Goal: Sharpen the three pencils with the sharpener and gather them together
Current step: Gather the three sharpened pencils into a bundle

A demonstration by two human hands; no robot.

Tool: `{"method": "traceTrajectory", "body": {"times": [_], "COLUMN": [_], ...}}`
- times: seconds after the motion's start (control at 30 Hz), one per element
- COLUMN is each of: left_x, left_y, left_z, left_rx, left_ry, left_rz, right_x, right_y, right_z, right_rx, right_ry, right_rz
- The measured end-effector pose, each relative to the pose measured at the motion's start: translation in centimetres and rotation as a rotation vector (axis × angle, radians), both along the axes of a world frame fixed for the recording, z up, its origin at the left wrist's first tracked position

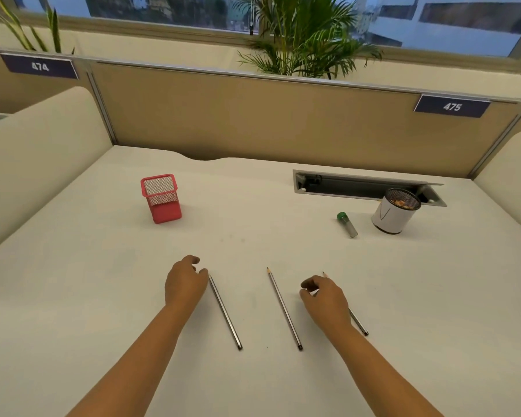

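Three grey pencils lie apart on the white desk, points facing away from me. My left hand (185, 281) rests with loosely curled fingers, its thumb right at the tip of the left pencil (224, 311), gripping nothing. The middle pencil (283, 307) lies free between my hands. My right hand (324, 299) hovers over the right pencil (358, 322) and hides its middle; thumb and forefinger are curled with nothing between them. A small clear tube with a green cap (347, 224), seemingly the sharpener, lies at the far right.
A black mesh cup wrapped in white paper (388, 219) holds shavings beside an open cable slot (343, 188). A red mesh holder (161, 198) stands far left. A tan partition closes the back, and curved dividers flank both sides of the desk.
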State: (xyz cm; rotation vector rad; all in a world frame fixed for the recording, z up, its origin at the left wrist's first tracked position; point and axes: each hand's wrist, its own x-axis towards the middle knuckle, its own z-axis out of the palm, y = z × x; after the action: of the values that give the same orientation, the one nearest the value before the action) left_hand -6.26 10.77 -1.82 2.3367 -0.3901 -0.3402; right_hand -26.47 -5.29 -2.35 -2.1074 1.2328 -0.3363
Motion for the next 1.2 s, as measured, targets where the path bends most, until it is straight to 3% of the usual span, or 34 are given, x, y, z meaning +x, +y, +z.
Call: {"method": "traceTrajectory", "body": {"times": [0.87, 1.07, 1.13, 1.2], "left_x": [-1.5, -1.6, -1.4, -1.1], "left_y": [-1.2, -1.4, -1.4, -1.4], "left_z": [0.4, 0.2, 0.4, 0.7], "left_rx": [0.127, 0.052, 0.005, -0.174], "left_ry": [0.063, 0.073, 0.139, 0.317], "left_rz": [-0.021, 0.027, 0.062, 0.119], "right_x": [1.5, 2.5, 2.5, 2.5], "right_y": [1.8, 2.7, 2.6, 2.4], "right_z": [0.3, 0.4, 0.4, 0.4], "right_rx": [0.03, 0.015, 0.03, 0.086], "right_ry": [0.086, 0.284, 0.268, 0.176], "right_rz": [0.092, 0.106, 0.099, 0.067]}}
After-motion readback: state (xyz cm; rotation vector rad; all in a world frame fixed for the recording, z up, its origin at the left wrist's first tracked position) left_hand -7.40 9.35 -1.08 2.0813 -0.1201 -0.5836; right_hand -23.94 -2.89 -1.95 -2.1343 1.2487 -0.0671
